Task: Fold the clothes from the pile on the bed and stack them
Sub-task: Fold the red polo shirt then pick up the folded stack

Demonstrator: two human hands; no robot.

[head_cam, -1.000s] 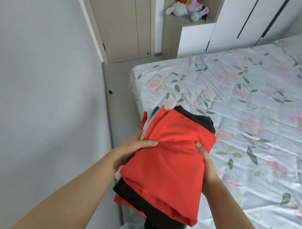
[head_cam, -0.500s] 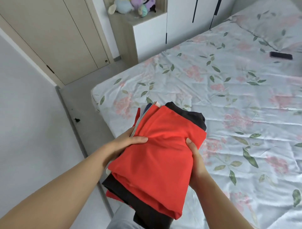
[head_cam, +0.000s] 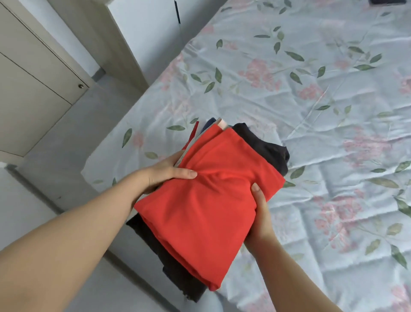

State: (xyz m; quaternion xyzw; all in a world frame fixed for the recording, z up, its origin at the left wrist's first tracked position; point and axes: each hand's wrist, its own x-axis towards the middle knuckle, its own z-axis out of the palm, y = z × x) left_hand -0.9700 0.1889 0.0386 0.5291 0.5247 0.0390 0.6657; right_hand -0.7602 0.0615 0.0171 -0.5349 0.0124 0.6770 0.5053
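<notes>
I hold a stack of folded clothes (head_cam: 206,200) in the air over the corner of the bed (head_cam: 311,111). A red garment lies on top, a black one (head_cam: 264,147) under it, and edges of dark blue, pink and red pieces stick out at the far end. My left hand (head_cam: 164,173) grips the stack's left side, thumb pressed on the red cloth. My right hand (head_cam: 260,213) grips the right side, thumb on top, its fingers hidden beneath.
The bed has a pale blue sheet with pink flowers and green leaves. A grey floor strip (head_cam: 73,160) runs between the bed and the wall at left. Beige cabinet doors (head_cam: 33,89) and a white cupboard (head_cam: 151,33) stand at the back. A dark object (head_cam: 387,1) lies at the bed's far edge.
The view has swung right and down over the bed. Both hands keep the same hold on the stack, which now sits further over the bed corner.
</notes>
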